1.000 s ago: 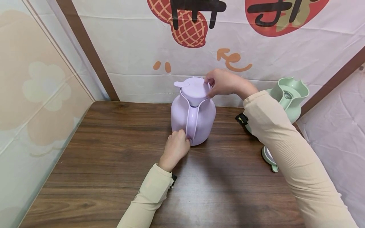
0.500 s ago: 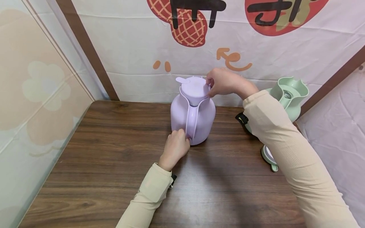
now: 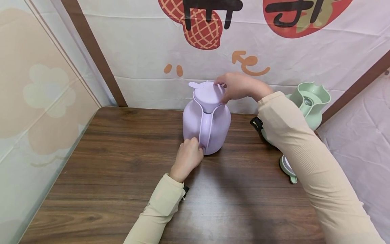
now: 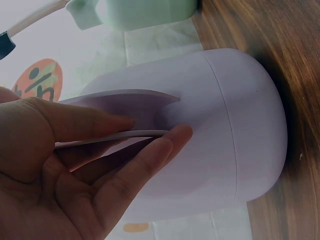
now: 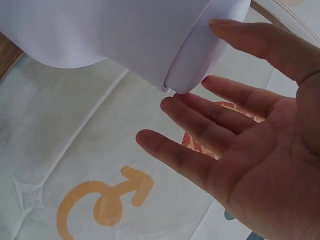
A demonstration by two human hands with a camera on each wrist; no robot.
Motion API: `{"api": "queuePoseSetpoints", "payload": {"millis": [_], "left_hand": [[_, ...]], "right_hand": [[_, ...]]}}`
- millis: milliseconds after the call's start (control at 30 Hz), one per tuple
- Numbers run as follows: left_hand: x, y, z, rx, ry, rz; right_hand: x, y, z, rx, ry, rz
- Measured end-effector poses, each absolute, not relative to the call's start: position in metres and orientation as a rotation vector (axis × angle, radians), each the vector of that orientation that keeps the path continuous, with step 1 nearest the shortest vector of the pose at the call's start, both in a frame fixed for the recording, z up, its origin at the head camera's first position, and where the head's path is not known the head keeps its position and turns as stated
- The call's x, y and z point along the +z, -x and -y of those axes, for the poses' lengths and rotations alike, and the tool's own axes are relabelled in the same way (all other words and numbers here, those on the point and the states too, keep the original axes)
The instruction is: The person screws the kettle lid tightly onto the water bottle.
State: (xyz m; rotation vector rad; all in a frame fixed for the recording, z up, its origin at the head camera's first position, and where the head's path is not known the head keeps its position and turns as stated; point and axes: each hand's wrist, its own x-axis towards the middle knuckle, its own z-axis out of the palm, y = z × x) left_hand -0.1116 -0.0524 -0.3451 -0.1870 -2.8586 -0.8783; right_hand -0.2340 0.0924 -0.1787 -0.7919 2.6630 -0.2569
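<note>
A lilac thermos jug (image 3: 191,123) stands upright at the back of the wooden table, its lid (image 3: 208,94) seated in the neck. My left hand (image 3: 188,157) pinches the lower end of the jug's handle (image 3: 207,127). In the left wrist view, thumb and fingers lie on either side of the handle's thin edge (image 4: 115,136). My right hand (image 3: 239,86) is at the lid's right side. Seen from the right wrist, its fingers are spread and fairly straight, with the thumb tip (image 5: 220,25) against the lid (image 5: 197,55) and other fingertips near its edge.
A light green jug (image 3: 312,105) with an uncovered top stands at the back right, partly behind the right sleeve (image 3: 292,135). Its green lid (image 3: 286,166) lies on the table (image 3: 122,189) nearby. A printed cloth wall (image 3: 146,40) rises directly behind the lilac jug.
The lid's tab has turned slightly clockwise, toward the back. My right hand's fingers have shifted a little left over the lid's top. The left hand stays at the handle.
</note>
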Motion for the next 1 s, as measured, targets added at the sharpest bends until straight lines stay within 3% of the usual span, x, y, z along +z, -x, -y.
{"api": "queuePoseSetpoints", "payload": {"millis": [1000], "left_hand": [[-0.3475, 0.1121, 0.0524, -0.864, 0.177, 2.858]], "right_hand": [[-0.1878, 0.2357, -0.0962, -0.358, 0.836, -2.658]]}}
